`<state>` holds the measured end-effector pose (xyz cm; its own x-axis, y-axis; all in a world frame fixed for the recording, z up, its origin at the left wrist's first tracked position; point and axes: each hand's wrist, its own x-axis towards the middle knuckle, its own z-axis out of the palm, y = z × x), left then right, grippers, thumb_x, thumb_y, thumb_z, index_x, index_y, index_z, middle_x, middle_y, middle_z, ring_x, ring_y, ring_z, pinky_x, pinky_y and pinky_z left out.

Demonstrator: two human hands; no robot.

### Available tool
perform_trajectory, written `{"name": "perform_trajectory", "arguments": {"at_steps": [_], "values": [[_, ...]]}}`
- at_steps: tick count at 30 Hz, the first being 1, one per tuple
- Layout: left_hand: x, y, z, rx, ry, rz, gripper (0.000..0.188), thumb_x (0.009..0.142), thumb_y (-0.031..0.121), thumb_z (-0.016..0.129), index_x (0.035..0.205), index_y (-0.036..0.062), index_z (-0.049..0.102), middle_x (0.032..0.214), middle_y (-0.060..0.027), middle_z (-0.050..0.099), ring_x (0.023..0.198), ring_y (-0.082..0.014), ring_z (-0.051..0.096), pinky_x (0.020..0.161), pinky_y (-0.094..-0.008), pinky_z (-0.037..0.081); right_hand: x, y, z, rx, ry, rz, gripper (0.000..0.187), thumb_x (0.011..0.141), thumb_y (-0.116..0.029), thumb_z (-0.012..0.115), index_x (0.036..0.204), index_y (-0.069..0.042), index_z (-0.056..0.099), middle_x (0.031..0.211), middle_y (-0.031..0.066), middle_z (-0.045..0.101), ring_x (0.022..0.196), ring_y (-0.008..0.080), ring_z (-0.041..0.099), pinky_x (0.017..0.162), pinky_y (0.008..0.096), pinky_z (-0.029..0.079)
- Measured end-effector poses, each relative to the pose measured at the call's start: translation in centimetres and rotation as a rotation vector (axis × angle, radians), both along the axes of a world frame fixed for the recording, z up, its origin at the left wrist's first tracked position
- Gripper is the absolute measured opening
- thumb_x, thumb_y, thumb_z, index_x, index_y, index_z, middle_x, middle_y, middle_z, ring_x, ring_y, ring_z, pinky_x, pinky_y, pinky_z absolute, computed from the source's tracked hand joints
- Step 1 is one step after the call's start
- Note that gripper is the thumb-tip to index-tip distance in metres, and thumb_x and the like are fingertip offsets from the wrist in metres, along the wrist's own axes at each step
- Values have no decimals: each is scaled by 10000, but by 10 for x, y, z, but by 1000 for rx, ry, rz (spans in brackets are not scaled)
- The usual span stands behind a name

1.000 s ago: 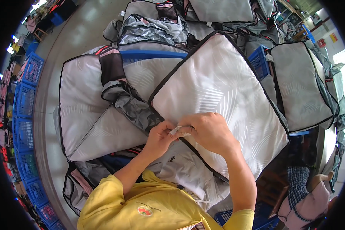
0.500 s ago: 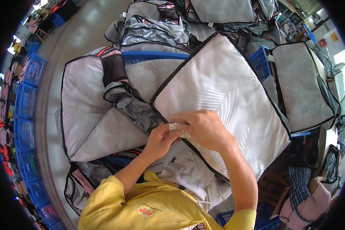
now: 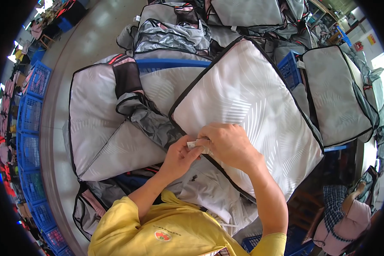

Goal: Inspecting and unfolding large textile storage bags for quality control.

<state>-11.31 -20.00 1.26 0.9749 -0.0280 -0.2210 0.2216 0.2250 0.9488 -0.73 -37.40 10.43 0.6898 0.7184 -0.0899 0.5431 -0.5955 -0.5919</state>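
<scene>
A silvery-white fabric panel (image 3: pixel 251 111) with black edging and a striped leaf pattern lies tilted in front of me. At its near left edge, a small white label (image 3: pixel 193 145) sits between my hands. My left hand (image 3: pixel 180 154) pinches the label between thumb and fingers. My right hand (image 3: pixel 231 143) is bent over the panel's edge, its fingertips closed on the label's right part. The right fingertips are partly hidden behind the knuckles. Left of my hands lies another silvery padded piece (image 3: pixel 96 115) with a dark mesh section (image 3: pixel 128 79) and crumpled grey lining (image 3: pixel 149 121).
More grey sewn pieces (image 3: pixel 175 34) are heaped beyond, near a blue crate (image 3: pixel 289 70). Another padded piece (image 3: pixel 339 91) lies to the right. Blue crates (image 3: pixel 30 113) line the aisle at left. A co-worker in pink (image 3: pixel 345 222) is at the lower right.
My hands stay at the label, with the right fingers shifted slightly and the label tilted a little differently. The co-worker's arm at the lower right has moved up.
</scene>
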Motion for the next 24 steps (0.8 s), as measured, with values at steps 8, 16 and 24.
{"name": "perform_trajectory", "arguments": {"at_steps": [8, 16, 24], "values": [[2, -4, 5, 103, -23, 11, 183, 1014, 169, 726, 1097, 10, 691, 947, -23, 724, 832, -50, 662, 693, -212, 529, -1, -1, 7, 7, 46, -108, 263, 918, -327, 778, 973, -73, 740, 835, 106, 724, 797, 334, 702, 718, 419, 547], [-1, -6, 2, -183, 134, 117, 169, 1026, 172, 712, 1093, 19, 727, 1019, -35, 757, 883, -110, 707, 764, -278, 566, -17, -32, 14, 114, 312, -243, 356, 856, -241, 839, 1162, -85, 744, 958, 141, 783, 862, 339, 749, 784, 390, 579], [-5, -1, -5, -132, 102, 82, 253, 1052, 226, 681, 1156, -1, 721, 1051, -86, 766, 921, -163, 736, 798, -309, 588, -37, -29, -3, 117, 201, -337, 389, 877, -212, 811, 1237, -102, 713, 990, 175, 778, 871, 366, 750, 788, 416, 586]]}}
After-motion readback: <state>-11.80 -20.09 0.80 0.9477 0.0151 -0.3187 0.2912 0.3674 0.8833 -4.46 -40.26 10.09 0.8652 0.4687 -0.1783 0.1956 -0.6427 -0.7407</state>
